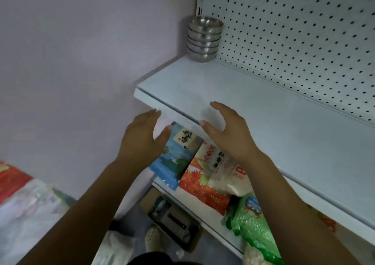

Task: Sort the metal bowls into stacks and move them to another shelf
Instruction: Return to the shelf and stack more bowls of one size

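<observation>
Empty left hand (142, 137), right hand (225, 135), shiny nested bowl stack (204, 39)

Nested stack of metal bowls (204, 39) stands upright at the shelf's (253, 110) back-left corner.

Location: shop or stockroom.
White retail shelving (263, 110) with perforated back panel (304, 41); packaged rice bags (205, 175) on lower shelf.
</observation>
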Available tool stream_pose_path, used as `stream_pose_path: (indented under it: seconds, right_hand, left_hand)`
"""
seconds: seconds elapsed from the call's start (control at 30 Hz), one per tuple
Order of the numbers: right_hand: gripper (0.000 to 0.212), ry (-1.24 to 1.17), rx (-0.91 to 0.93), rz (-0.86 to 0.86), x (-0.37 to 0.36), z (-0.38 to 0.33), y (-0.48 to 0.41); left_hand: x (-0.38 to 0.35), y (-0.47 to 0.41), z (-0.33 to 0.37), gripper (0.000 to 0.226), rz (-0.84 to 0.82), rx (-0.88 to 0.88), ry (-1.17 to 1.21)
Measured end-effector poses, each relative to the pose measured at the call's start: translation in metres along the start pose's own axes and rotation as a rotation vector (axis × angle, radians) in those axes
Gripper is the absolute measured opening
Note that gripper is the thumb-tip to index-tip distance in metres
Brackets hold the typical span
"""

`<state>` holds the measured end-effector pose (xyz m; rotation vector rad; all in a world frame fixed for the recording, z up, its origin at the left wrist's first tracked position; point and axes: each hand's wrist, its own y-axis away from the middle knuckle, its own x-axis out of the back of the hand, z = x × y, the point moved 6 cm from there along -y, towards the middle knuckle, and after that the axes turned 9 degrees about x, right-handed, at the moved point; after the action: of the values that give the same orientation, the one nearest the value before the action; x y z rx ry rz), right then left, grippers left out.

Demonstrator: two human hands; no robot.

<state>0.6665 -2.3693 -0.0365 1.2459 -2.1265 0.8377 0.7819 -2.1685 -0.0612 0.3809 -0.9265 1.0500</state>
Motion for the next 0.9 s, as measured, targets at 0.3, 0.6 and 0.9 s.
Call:
stream_pose_path:
  seconds: [0.3,0.6,0.9]
  right_hand:
    - [0.048,-0.187,0.064,-0.267,-0.063,-0.030,0.130]
    - [0.049,-0.192,0.167,-0.671,-0.167,-0.087,0.211]
    - [0.051,-0.183,0.367,-0.905,-0.244,-0.191,0.256]
  left_hand:
    - [0.004,0.194,-0.044,0.060,0.068,0.367,0.024]
    - [0.050,0.359,-0.120,0.057,0.160,0.791,-0.074]
    - [0.113,0.467,-0.182,0.058,0.356,0.996,-0.064]
